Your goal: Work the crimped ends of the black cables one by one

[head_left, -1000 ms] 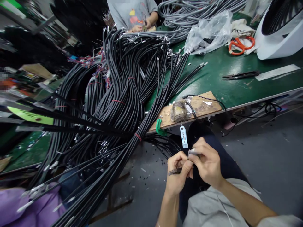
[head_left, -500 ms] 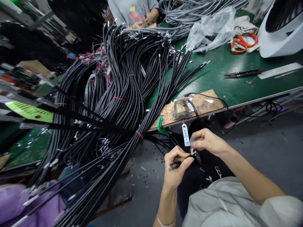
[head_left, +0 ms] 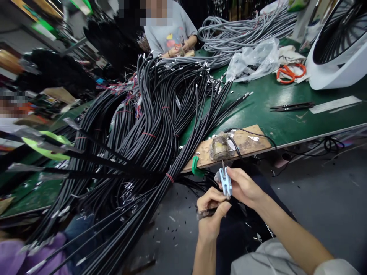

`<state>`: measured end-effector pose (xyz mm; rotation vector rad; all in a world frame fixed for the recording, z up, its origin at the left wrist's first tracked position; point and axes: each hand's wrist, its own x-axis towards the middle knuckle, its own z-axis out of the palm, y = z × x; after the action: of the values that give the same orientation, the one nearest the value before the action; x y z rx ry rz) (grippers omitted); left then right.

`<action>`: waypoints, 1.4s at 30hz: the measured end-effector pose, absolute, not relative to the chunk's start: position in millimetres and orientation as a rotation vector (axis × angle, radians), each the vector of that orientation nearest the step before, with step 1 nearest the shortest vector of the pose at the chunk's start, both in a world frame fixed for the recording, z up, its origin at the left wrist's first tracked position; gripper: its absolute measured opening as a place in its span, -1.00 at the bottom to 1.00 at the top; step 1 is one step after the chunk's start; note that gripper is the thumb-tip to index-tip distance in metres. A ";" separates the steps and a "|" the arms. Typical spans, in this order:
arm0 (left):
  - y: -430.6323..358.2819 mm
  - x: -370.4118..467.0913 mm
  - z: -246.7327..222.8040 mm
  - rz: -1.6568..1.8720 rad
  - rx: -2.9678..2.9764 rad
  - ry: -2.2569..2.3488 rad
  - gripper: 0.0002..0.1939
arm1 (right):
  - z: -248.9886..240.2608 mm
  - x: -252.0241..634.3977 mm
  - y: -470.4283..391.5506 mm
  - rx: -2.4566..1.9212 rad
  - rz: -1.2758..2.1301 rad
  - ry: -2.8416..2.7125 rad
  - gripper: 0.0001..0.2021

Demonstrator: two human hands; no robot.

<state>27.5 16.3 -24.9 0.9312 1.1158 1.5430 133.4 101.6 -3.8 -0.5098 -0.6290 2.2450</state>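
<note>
Just below the bench edge, my right hand (head_left: 243, 185) is closed around a light-blue clothespin (head_left: 226, 183), the thumb on its upper end. The clothespin hangs from the thin shaft of a small tape-wrapped motor (head_left: 220, 147). Right under it, my left hand (head_left: 210, 212) pinches a black cable (head_left: 208, 213) between thumb and fingers. The cable's pale stripped end (head_left: 228, 197) meets the lower tip of the clothespin. Whether the clothespin grips that end I cannot tell.
The motor sits on a wooden board (head_left: 246, 137) held by a green clamp (head_left: 196, 166). Bundled black cables (head_left: 155, 118) fill the left. Orange-handled scissors (head_left: 291, 73), black snips (head_left: 292, 107), a plastic bag (head_left: 254, 61) and a white fan (head_left: 335, 49) lie beyond. A co-worker (head_left: 172, 34) sits opposite.
My right hand has moved from the cable end up onto the clothespin. My left hand has brought the cable end to the clothespin's lower tip. The view has tilted up slightly.
</note>
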 end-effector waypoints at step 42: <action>-14.7 42.7 -32.0 1.408 0.896 1.335 -0.81 | -24.5 147.6 36.9 -0.786 1.375 -1.140 -0.82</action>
<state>42.7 -14.7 -32.0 0.8959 1.3347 1.4077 147.6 36.9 -24.5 -0.7861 -1.1398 1.3753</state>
